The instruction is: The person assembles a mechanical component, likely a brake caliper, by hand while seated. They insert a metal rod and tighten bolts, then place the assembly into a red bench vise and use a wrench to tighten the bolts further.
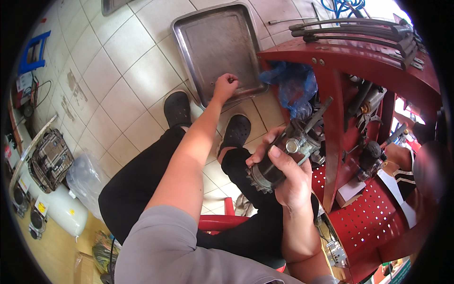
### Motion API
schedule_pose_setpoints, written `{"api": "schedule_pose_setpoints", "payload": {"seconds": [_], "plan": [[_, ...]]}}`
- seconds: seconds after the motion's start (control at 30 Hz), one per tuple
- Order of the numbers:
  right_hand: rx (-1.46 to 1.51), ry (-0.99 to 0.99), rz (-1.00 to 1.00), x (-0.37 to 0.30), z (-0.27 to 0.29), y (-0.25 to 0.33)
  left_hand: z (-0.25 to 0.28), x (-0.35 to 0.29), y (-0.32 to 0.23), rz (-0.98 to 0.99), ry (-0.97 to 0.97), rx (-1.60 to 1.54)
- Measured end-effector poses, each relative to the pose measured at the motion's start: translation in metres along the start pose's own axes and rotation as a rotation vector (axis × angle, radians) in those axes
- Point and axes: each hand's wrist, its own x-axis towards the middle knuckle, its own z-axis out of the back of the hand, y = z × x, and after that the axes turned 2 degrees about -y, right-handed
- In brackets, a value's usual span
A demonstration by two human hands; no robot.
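My left hand (226, 86) is stretched out over the near end of a shallow metal tray (193, 57) on the floor. Its fingers are curled closed; a small dark spot shows at them, too small to name. Close to my body, my right hand (289, 177) grips a greasy metal machine part. This machine part (272, 171) has a toothed ring at its lower left end, a dark cylindrical body, a shiny round bolt head near my thumb and a bracket-like upper end. My palm and fingers hide some of it.
A red metal workbench (326, 142) with a perforated panel stands close on my right, with black handles (350, 34) on top and tools inside. A blue plastic bag (295, 87) hangs beside the tray. Another person's hand (399, 158) is at far right. A backpack (51, 158) lies left.
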Motion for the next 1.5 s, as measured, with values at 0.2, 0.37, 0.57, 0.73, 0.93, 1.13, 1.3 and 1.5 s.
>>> {"api": "schedule_pose_setpoints", "payload": {"seconds": [0.2, 0.37, 0.57, 0.73, 0.93, 1.13, 1.3, 1.5], "plan": [[-0.043, 0.039, -0.094, 0.011, 0.005, -0.006, -0.016, 0.013, -0.003, -0.205, -0.02, 0.291], [-0.064, 0.008, -0.126, 0.019, 0.0, -0.006, -0.013, 0.018, -0.007, -0.527, -0.101, 0.52], [-0.093, 0.012, -0.159, 0.025, -0.005, -0.004, -0.017, 0.033, -0.005, -0.57, -0.025, 0.688], [-0.122, 0.021, -0.18, 0.031, -0.007, -0.003, -0.021, 0.038, -0.009, -0.659, -0.014, 0.853], [-0.106, 0.073, -0.197, 0.037, -0.009, 0.003, -0.023, 0.046, -0.011, -0.784, -0.027, 0.964], [-0.097, 0.08, -0.137, 0.032, -0.018, 0.014, -0.011, 0.033, -0.021, -0.406, -0.203, 0.464], [-0.114, 0.14, -0.066, 0.014, -0.027, 0.026, 0.003, 0.012, -0.006, -0.019, -0.375, -0.052], [-0.216, 0.104, -0.028, -0.009, -0.023, 0.017, 0.021, -0.045, -0.072, 0.333, -0.164, -0.837]]}}
